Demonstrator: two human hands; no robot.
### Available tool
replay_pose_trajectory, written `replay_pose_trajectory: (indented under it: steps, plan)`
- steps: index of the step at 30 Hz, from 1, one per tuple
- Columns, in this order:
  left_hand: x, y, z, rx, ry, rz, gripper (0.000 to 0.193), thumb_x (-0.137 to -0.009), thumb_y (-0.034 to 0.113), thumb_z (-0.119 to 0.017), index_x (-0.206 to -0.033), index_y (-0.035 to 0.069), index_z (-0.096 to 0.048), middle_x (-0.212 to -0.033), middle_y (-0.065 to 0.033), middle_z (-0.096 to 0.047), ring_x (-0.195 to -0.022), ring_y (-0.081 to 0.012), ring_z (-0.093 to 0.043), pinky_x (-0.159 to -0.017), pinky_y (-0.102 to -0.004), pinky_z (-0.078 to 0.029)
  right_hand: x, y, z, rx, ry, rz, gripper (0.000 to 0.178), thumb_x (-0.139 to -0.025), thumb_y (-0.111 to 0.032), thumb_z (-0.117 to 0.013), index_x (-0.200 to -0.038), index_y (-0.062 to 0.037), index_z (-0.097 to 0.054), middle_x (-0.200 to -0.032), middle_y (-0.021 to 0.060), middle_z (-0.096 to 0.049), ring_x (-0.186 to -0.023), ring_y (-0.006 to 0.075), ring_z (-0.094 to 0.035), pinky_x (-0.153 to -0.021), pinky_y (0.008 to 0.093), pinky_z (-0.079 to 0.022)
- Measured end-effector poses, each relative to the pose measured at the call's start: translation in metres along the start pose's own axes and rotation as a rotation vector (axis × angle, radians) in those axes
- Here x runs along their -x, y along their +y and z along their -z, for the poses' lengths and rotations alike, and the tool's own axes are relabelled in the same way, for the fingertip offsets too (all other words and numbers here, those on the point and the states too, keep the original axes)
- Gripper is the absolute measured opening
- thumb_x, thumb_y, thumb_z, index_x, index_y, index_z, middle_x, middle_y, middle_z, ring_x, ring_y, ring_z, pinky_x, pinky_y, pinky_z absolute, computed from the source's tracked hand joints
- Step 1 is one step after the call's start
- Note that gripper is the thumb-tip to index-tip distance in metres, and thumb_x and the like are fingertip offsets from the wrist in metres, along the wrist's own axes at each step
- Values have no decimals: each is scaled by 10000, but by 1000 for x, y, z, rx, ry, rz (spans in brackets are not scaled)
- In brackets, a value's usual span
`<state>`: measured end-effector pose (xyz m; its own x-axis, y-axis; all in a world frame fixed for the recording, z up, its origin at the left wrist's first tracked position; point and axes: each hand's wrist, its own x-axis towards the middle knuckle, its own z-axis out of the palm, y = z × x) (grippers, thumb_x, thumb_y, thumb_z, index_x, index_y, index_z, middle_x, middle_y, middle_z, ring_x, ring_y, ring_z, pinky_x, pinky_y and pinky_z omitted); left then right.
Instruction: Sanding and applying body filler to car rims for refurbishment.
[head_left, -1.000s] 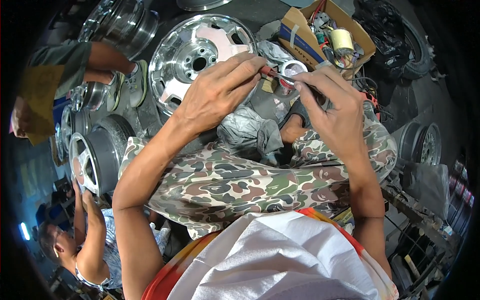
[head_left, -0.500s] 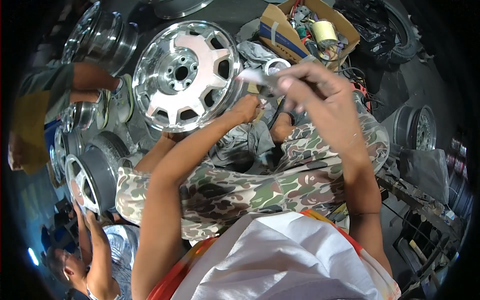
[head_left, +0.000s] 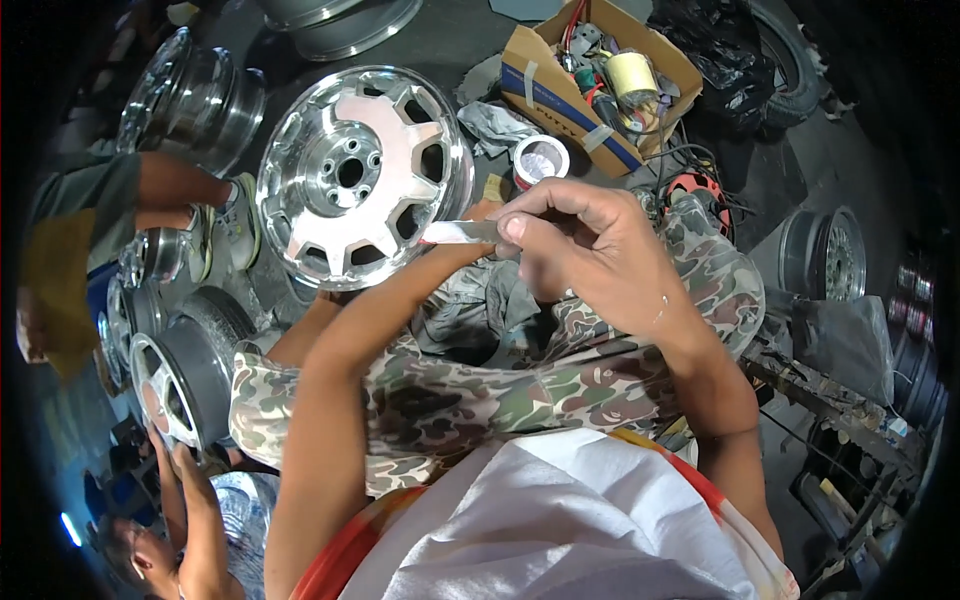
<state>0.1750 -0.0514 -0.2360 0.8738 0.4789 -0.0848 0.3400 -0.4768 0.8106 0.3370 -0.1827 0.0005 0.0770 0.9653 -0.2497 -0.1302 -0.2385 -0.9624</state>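
Observation:
Between the thumb and fingers of my right hand is a narrow, flat putty knife, its blade reaching left with white paste on the tip. The tip is by the lower right edge of a polished alloy wheel, tilted up, with dull pinkish patches on its spokes. I cannot tell whether the blade touches it. My left hand is mostly hidden behind the blade and right hand, close to the wheel's right side; its fingers do not show clearly. A round tub with whitish stuff inside stands beyond my hands.
A cardboard box of tools and cables stands ahead. Grey rags lie between my camouflage-clad legs. Other wheels stand at left and right. At lower left another person's hands hold a wheel; someone's legs are farther up.
My right hand has come down and left, bringing the putty knife toward the wheel's lower right. It now covers much of my left hand, which was seen closed before. The view has shifted slightly.

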Motion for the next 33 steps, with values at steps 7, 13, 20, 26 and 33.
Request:
replay_pose_trajectory:
  steps: [7, 13, 20, 26, 33]
  plan:
    - [-1, 84, 119, 26, 171, 264, 240, -930, 220, -713, -920, -19, -735, -799, -148, -706, -661, -194, -691, -654, -366, -562, 9, 0, 10, 131, 53, 255, 182, -940, -144, -737, -1033, 12, -754, -881, 46, -723, -765, 56, -632, -678, 207, -499]
    - [56, 152, 163, 595, 487, 188, 238, -956, 208, -731, -976, -29, -712, -860, -69, -730, -759, -92, -694, -678, -248, -616, 8, 2, -5, 349, 265, 569, 172, -877, -44, -767, -1038, 16, -765, -935, 75, -741, -838, 110, -676, -731, 246, -526]
    - [72, 164, 157, 640, 600, 79, 198, -942, 141, -737, -980, -49, -692, -773, -44, -690, -687, -50, -647, -610, -239, -624, 1, -4, -27, 694, 319, 786, 175, -813, -3, -778, -988, -1, -774, -899, 108, -730, -817, 206, -711, -736, 290, -539]
    - [72, 170, 155, 577, 692, 36, 181, -944, 125, -729, -960, -53, -699, -770, -42, -691, -684, -50, -646, -601, -230, -618, -3, -1, -31, 686, 224, 721, 159, -823, -5, -769, -981, 6, -774, -888, 118, -734, -800, 210, -706, -727, 303, -535]
    - [70, 179, 152, 566, 695, 16, 160, -948, 101, -717, -978, -55, -700, -853, -90, -737, -754, -86, -701, -630, -230, -622, -8, -4, -29, 579, 254, 637, 147, -827, -10, -765, -973, 9, -775, -875, 120, -736, -793, 209, -698, -727, 302, -528]
